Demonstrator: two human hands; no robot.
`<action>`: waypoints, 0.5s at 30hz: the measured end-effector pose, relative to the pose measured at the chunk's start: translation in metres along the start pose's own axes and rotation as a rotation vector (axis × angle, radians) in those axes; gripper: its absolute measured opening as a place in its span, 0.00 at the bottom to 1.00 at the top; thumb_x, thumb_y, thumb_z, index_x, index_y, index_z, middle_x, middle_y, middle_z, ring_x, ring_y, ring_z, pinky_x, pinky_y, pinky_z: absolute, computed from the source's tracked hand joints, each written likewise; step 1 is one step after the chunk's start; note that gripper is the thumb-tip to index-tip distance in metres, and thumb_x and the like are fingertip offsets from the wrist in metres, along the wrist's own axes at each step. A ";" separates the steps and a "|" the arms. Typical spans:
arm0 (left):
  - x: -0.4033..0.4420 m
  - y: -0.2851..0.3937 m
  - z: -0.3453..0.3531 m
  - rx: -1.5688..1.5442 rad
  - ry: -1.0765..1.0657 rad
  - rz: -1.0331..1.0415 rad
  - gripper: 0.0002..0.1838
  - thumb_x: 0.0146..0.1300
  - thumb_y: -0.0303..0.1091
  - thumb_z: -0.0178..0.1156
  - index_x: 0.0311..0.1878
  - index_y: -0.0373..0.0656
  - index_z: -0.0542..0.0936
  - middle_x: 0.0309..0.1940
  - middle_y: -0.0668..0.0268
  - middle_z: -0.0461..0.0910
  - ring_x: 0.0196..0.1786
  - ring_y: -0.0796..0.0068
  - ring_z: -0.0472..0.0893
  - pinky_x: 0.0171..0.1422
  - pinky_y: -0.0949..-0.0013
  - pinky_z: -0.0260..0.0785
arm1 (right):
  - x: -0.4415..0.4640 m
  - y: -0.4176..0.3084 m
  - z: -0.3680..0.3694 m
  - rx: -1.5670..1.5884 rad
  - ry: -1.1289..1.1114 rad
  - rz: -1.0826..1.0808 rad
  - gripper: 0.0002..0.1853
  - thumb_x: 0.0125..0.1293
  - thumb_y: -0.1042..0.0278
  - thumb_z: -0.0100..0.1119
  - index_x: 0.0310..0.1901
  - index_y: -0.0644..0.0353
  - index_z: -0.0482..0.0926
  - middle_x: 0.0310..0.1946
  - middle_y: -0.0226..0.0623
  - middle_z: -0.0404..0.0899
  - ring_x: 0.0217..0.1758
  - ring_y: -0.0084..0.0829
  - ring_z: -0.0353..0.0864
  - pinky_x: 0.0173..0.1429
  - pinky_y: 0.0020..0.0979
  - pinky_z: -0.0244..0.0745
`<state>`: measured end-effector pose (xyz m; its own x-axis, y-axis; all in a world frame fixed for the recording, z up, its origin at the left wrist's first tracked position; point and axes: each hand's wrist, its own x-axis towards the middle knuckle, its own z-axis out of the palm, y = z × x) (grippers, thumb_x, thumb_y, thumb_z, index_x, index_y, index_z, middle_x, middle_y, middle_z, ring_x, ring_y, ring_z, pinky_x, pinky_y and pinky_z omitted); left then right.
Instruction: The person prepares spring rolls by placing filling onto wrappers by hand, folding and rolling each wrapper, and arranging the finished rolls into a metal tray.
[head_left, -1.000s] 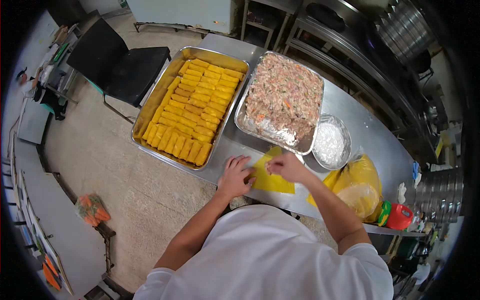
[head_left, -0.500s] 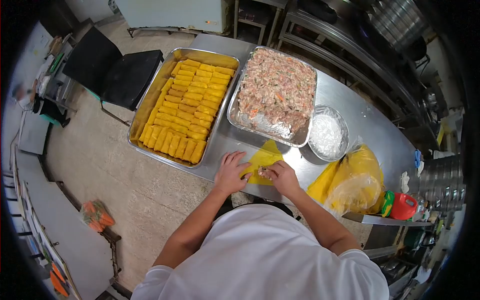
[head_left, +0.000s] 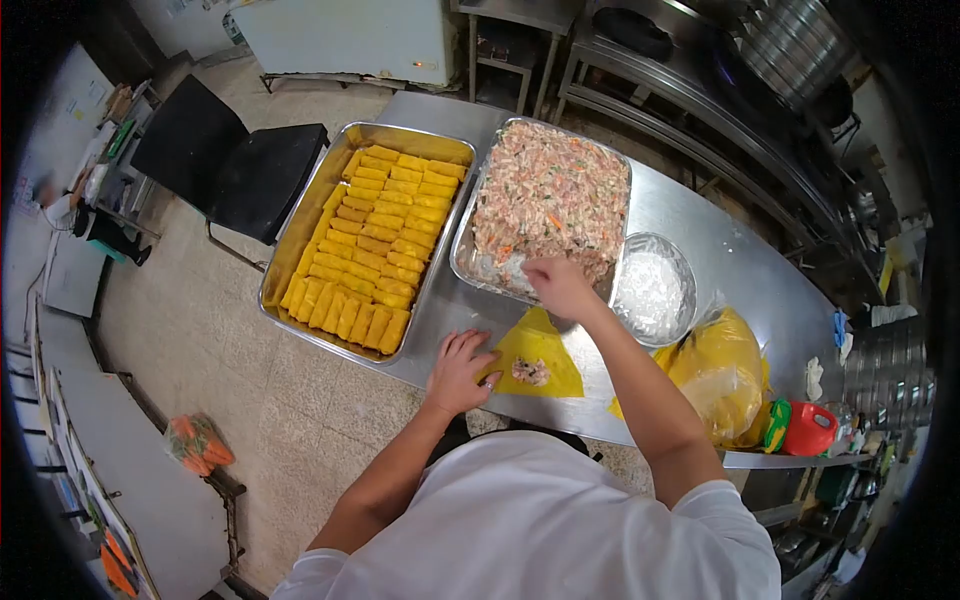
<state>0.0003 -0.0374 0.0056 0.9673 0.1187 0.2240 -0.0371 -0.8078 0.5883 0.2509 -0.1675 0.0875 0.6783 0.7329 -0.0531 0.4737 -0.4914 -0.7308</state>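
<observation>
A yellow wrapper sheet (head_left: 560,372) lies on the steel table, with a small lump of meat filling (head_left: 530,372) on it. My left hand (head_left: 462,370) rests at the sheet's left edge, fingers spread. My right hand (head_left: 560,285) is at the near edge of the tray of meat mixture (head_left: 550,190), its fingers bent together; anything in them is hidden. Left of that tray, a metal tray (head_left: 290,232) holds rows of yellow rolls (head_left: 375,235). A round metal bowl (head_left: 655,290) sits right of the meat tray.
On the table's right are a yellow plastic bag (head_left: 722,375) and a red container (head_left: 810,428). A black chair (head_left: 265,175) stands beyond the table at the left. Another person (head_left: 60,212) is at the far left. A bag of carrots (head_left: 200,443) lies lower left.
The filling that my right hand held over the sheet now lies on it. My right hand has moved up to the meat tray. My left hand stays beside the sheet.
</observation>
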 end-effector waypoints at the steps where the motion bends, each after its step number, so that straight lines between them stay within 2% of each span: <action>1: 0.000 0.000 0.000 0.005 0.000 0.000 0.19 0.59 0.42 0.75 0.54 0.51 0.91 0.71 0.59 0.79 0.78 0.52 0.73 0.87 0.41 0.56 | 0.021 0.010 0.011 -0.046 -0.063 -0.029 0.16 0.70 0.73 0.59 0.53 0.64 0.91 0.48 0.59 0.90 0.51 0.55 0.91 0.58 0.45 0.85; 4: 0.001 0.000 -0.001 0.012 0.003 -0.004 0.19 0.59 0.42 0.75 0.54 0.52 0.90 0.71 0.60 0.79 0.78 0.53 0.73 0.87 0.41 0.57 | 0.062 0.019 0.038 -0.220 -0.359 -0.039 0.16 0.71 0.70 0.60 0.55 0.62 0.91 0.47 0.54 0.92 0.53 0.52 0.91 0.60 0.43 0.83; 7: -0.001 0.001 -0.001 0.000 0.018 -0.008 0.19 0.59 0.42 0.75 0.54 0.51 0.90 0.71 0.60 0.78 0.78 0.53 0.72 0.87 0.41 0.57 | 0.073 0.014 0.037 -0.221 -0.538 -0.010 0.16 0.69 0.71 0.62 0.54 0.64 0.91 0.49 0.55 0.92 0.52 0.51 0.92 0.60 0.42 0.84; 10: -0.002 0.001 0.000 -0.007 0.028 -0.001 0.19 0.58 0.42 0.75 0.53 0.51 0.90 0.71 0.60 0.78 0.78 0.53 0.72 0.87 0.41 0.57 | 0.080 0.013 0.011 -0.226 -0.699 -0.028 0.16 0.65 0.68 0.63 0.51 0.62 0.92 0.44 0.50 0.93 0.47 0.46 0.93 0.56 0.41 0.85; 15: -0.002 -0.001 0.002 -0.011 0.029 0.011 0.19 0.57 0.41 0.76 0.53 0.50 0.90 0.70 0.59 0.79 0.77 0.52 0.73 0.86 0.40 0.57 | 0.030 -0.011 -0.020 -0.056 -0.505 -0.035 0.14 0.63 0.68 0.69 0.49 0.60 0.93 0.40 0.46 0.93 0.40 0.39 0.92 0.50 0.39 0.85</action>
<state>-0.0010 -0.0386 0.0029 0.9592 0.1261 0.2529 -0.0510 -0.8029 0.5939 0.2768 -0.1492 0.1077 0.3114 0.8786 -0.3620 0.5300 -0.4768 -0.7013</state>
